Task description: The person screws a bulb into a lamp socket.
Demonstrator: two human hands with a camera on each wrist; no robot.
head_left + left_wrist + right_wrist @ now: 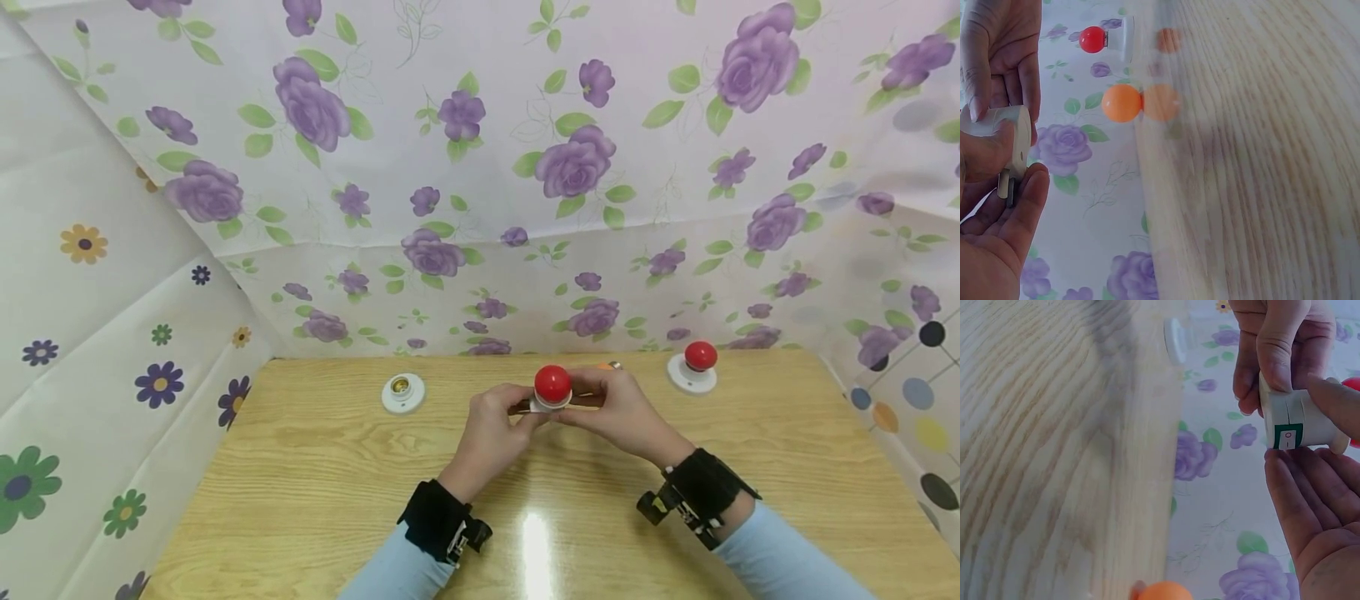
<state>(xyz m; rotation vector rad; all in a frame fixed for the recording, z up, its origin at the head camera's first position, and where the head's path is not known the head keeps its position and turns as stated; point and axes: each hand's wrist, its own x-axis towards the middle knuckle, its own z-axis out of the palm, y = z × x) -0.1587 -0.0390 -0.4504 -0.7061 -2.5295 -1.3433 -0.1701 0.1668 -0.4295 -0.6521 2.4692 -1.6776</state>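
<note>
One left grip [491, 425] plus one right grip [618, 410] are both pinching the white socket [1302, 419] above the counter [315, 483], and yeah, I'm seeing its red bulb [552, 383] pointing up, plus an orange bulb [1121, 103] lying behind the right grip.

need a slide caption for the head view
Left hand and right hand hold a red bulb in a white socket, between an empty socket and a second red bulb.
</note>
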